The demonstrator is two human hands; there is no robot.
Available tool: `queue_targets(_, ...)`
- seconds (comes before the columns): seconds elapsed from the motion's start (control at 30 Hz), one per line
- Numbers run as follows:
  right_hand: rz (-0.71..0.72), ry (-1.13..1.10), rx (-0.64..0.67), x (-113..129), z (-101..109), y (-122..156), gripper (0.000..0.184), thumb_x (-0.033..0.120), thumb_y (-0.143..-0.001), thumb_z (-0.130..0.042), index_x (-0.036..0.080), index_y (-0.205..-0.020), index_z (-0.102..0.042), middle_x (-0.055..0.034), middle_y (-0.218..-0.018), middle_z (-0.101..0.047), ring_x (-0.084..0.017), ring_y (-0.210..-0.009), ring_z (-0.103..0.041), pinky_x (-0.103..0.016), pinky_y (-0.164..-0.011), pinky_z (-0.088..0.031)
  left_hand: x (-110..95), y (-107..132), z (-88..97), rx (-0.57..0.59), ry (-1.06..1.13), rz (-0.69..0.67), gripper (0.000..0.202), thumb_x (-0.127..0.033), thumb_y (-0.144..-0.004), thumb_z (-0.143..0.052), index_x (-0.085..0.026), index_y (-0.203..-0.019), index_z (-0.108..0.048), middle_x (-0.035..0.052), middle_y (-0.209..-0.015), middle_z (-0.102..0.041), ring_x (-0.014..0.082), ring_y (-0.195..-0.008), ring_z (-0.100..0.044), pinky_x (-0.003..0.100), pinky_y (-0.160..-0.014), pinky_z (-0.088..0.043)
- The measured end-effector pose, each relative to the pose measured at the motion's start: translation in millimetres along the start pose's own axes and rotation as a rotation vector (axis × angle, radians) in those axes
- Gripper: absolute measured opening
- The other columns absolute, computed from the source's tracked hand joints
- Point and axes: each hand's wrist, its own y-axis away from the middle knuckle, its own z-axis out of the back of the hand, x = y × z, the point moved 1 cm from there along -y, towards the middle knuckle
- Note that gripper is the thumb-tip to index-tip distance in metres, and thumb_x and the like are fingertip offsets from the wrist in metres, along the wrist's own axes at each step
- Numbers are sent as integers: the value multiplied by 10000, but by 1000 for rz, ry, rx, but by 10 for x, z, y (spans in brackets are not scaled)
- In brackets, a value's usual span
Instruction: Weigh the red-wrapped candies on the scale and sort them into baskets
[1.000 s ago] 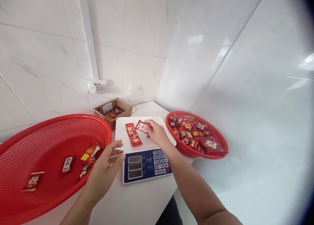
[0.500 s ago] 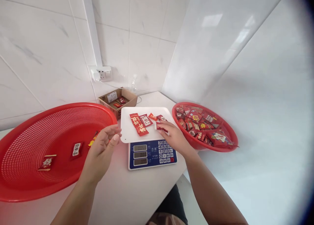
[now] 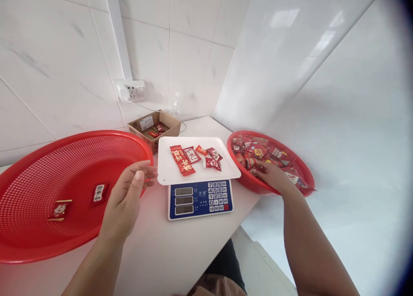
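My right hand [image 3: 274, 177] reaches over the near rim of the red basket on the right [image 3: 232, 175], its fingers closed on a small red snack packet [image 3: 262, 169] among many others; the fingertips are partly hidden. Several red packets lie on the white weighing pan [image 3: 164, 167] of a digital scale [image 3: 200, 200]: a long one [image 3: 182, 160], a squarer one [image 3: 192, 154] and small ones such as this packet [image 3: 213, 163]. My left hand [image 3: 124, 201] hovers empty at the right side of the big red basket [image 3: 80, 137], fingers loosely apart.
In the left basket lie a few packets, among them a dark red one [image 3: 60, 211] and one with a white label [image 3: 99, 193]. A cardboard box [image 3: 174, 130] with packets inside stands behind the scale, near a clear bottle [image 3: 176, 104] and a wall socket [image 3: 137, 91].
My right hand has let go of a small packet on the pan and moved right into the right basket. My left hand stays beside the left basket, nearly unmoved.
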Motion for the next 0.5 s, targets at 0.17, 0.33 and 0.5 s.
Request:
queue_targets(0.17, -60, -26, 71, -32, -46, -15, 456, 415, -762, -606, 203, -1163, -652, -107, -1063, -705, -289, -959, -647, -379, -805, -475, 29, -15, 0, -3, 20, 16, 341, -511, -889, -514, -251, -1080, -624, 33, -1023, -655, 198, -999, -602, 326, -827, -511)
queue_targets(0.33, -152, 9, 53, 4, -24, 11, 461, 409, -751, -607, 199, -1159, -651, -100, -990, -715, -291, -921, -652, -378, -767, -475, 69, -36, 6, -9, 10, 29, 359, -510, -882, -526, -237, -1094, -622, 47, -1020, -657, 207, -983, -602, 340, -825, -511)
queue_targets(0.5, -159, 8, 74, 25, -11, 26, 415, 438, -734, -622, 207, -1072, -688, -106, -1061, -701, -292, -941, -641, -370, -771, -467, 72, -40, 10, -13, 10, 35, 342, -503, -890, -519, -244, -1089, -622, 38, -1024, -653, 197, -980, -601, 324, -823, -507)
